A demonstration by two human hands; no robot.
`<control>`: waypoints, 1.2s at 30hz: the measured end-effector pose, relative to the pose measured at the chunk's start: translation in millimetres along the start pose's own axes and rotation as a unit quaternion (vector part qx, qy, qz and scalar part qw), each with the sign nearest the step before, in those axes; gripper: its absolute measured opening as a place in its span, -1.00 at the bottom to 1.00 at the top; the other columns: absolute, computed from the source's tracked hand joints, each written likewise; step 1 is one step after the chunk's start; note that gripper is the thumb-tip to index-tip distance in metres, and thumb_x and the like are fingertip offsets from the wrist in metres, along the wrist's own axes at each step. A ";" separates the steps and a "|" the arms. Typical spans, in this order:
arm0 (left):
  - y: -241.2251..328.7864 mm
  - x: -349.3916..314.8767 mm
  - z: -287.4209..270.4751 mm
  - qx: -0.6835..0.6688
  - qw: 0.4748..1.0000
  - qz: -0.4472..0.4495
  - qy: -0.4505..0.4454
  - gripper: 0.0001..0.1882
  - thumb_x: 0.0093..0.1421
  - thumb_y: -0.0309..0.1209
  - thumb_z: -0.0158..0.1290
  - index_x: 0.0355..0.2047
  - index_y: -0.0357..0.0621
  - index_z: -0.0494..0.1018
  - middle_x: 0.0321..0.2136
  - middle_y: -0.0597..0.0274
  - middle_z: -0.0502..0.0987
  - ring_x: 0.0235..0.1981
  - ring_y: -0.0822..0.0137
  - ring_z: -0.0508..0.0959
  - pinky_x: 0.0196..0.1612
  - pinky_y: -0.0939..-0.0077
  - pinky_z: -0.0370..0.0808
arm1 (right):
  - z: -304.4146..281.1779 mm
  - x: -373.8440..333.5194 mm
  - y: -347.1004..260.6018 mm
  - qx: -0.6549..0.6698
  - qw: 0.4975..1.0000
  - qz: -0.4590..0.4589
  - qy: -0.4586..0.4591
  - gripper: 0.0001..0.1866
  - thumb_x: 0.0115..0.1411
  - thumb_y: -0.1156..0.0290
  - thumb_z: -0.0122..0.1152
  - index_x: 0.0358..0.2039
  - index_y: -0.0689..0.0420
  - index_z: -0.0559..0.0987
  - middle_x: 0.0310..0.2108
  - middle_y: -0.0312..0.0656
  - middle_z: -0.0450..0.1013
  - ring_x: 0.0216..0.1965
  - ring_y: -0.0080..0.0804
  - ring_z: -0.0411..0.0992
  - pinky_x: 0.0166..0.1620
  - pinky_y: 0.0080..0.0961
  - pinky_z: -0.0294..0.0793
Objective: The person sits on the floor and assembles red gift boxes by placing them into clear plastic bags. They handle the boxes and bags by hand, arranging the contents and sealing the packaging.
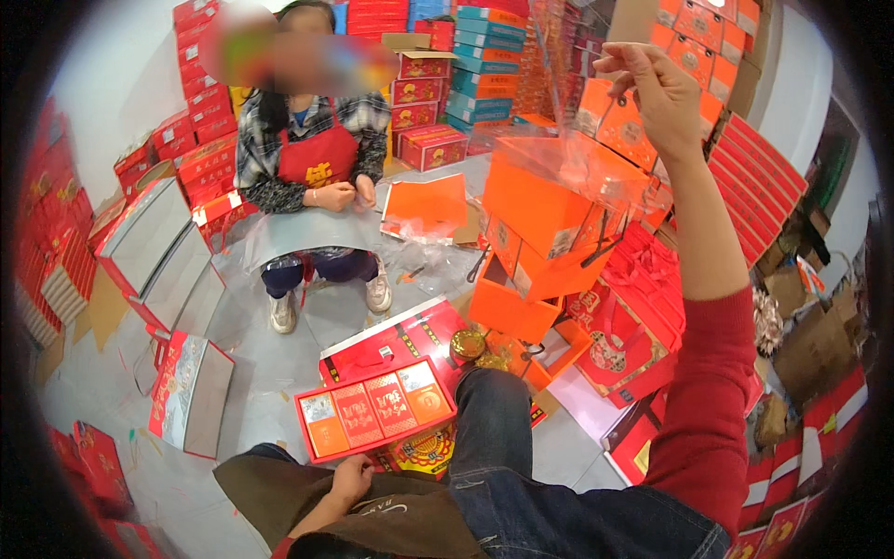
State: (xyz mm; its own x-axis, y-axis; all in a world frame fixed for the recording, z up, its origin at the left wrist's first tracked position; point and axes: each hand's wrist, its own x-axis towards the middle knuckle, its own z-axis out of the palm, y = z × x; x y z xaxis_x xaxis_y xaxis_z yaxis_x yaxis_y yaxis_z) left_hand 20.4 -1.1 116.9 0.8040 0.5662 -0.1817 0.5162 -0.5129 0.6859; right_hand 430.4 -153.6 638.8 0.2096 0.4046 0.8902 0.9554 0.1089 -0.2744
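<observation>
An open red gift box (372,406) with several small packs side by side, orange, red and pale-topped, lies slightly tilted before my lap. My left hand (352,478) is at its near edge, fingers curled; whether they grip the rim or something else is hidden. My right hand (650,93) is raised high at the upper right, fingertips pinched together. What they hold, if anything, cannot be made out. Below that hand, clear plastic film (582,168) lies over a stack of orange boxes (535,205). Under the gift box show a larger red box (400,343) and a yellow-and-red printed package (419,450).
Opposite, a person in a red apron (318,156) sits low, hands close together above translucent plastic (307,233). A round gold tin (467,345) stands by my knee. Red gift bags (610,340) lie right, white-sided boxes (172,256) left. Stacked cartons (484,61) line the back.
</observation>
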 end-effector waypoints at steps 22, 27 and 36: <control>16.9 15.8 -153.2 -0.652 0.742 0.121 0.099 -0.10 0.07 0.20 -0.03 0.24 -0.12 0.01 0.17 0.09 0.19 0.15 0.18 0.26 0.13 0.23 0.20 | 178.6 -238.8 -47.1 0.536 0.746 0.394 -0.033 -0.74 0.26 0.29 0.00 -0.15 0.19 0.46 -0.41 -0.28 0.43 -0.41 -0.53 0.35 -0.38 -0.61 0.35; 40.6 1.3 -176.7 -0.633 0.745 0.198 0.064 0.01 -0.05 0.25 0.06 0.27 -0.02 -0.04 0.23 0.08 0.09 0.20 0.19 0.18 0.19 0.24 0.10 | 183.6 -276.4 -49.5 0.496 0.745 0.445 -0.015 -0.77 0.24 0.33 0.03 -0.17 0.20 0.46 -0.39 -0.30 0.40 -0.36 -0.55 0.34 -0.31 -0.65 0.37; 7.8 71.6 -107.4 -0.702 0.701 0.083 0.093 0.19 -0.17 0.44 -0.06 0.30 0.07 -0.27 0.17 -0.04 0.15 0.13 0.13 0.24 0.14 0.22 0.17 | 200.1 -316.8 -31.0 0.631 0.564 0.532 -0.032 -0.74 0.25 0.27 0.00 -0.09 0.08 0.41 -0.31 -0.40 0.47 -0.38 -0.53 0.40 -0.26 -0.43 0.43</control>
State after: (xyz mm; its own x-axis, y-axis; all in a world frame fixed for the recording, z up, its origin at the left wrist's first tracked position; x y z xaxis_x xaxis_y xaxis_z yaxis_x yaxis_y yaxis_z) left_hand 50.3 104.7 184.8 0.6994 0.7147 -0.0115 -0.4838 0.4851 0.7285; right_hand 292.8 -103.5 292.5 0.4785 0.8777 -0.0258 -0.6207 0.3173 -0.7170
